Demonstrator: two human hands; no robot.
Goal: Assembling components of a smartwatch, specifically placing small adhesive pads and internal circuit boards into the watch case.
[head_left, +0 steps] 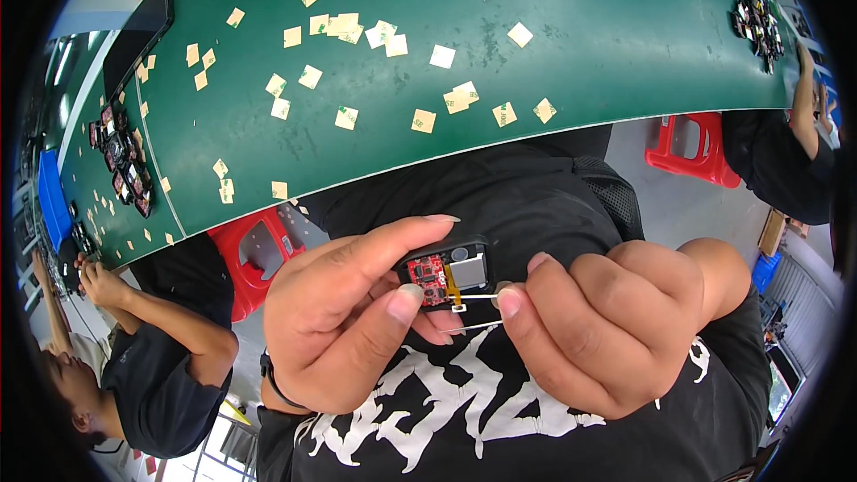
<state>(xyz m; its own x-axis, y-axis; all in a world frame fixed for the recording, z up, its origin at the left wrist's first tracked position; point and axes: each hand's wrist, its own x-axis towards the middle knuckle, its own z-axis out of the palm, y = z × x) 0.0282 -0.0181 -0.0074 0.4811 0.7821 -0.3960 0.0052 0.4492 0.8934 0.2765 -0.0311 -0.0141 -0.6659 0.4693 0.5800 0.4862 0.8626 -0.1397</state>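
From the head view I've got both hands up in front of the wearer's torso, just off the near edge of the green worktable (580, 54). Left hand (335, 312) is closed around the rim of a small open black device housing (480, 243): thumb at the lower left, index finger over the top edge, other fingers behind. Inside I see a red circuit board (427, 278) on the left, a silver rectangular block (470, 271) on the right, and a yellow-brown flex cable (453, 282) running down between them. Right hand (607, 330) is curled, thumb and index finger pinching metal tweezers (478, 328); prongs spread, upper one at the lower end of the flex cable, lower one below the housing. Contact at that tip I can't tell. Black wristband (278, 382) on the left wrist, black T-shirt (482, 402) with a white graphic behind. On the worktable: scattered cream paper squares (442, 55), a left cluster of black devices (120, 161), a right cluster (757, 18). A red stool (696, 147) to the right, another at left next to a co-worker (178, 366) in dark clothing.
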